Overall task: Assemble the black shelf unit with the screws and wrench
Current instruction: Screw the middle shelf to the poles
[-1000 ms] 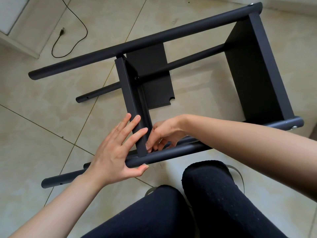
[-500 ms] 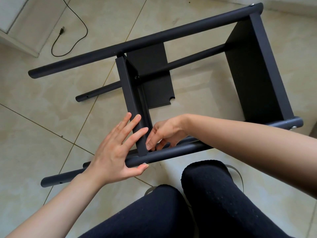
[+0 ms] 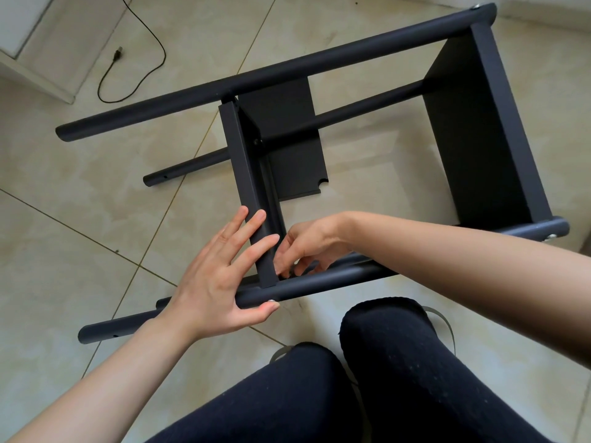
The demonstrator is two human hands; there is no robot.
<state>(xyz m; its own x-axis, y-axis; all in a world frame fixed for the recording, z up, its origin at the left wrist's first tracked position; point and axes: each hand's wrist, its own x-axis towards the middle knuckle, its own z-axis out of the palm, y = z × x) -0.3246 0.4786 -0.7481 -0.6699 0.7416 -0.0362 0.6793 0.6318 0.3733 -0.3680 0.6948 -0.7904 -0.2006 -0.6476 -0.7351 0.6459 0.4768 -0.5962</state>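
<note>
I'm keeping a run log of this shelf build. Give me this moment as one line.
left hand: fingers flat on middle shelf panel, thumb under near tube | right hand: fingertips at panel-tube joint, item hidden | stage: fastening panel

Soft even daylight, faint shadows, sharp, wide-angle edge bending.

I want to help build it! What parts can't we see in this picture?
Head view:
- What the right hand fingers work on: hidden behind the middle shelf panel.
- The wrench: not in view.
- Screw head under the left hand thumb: too small to tell its type.
</note>
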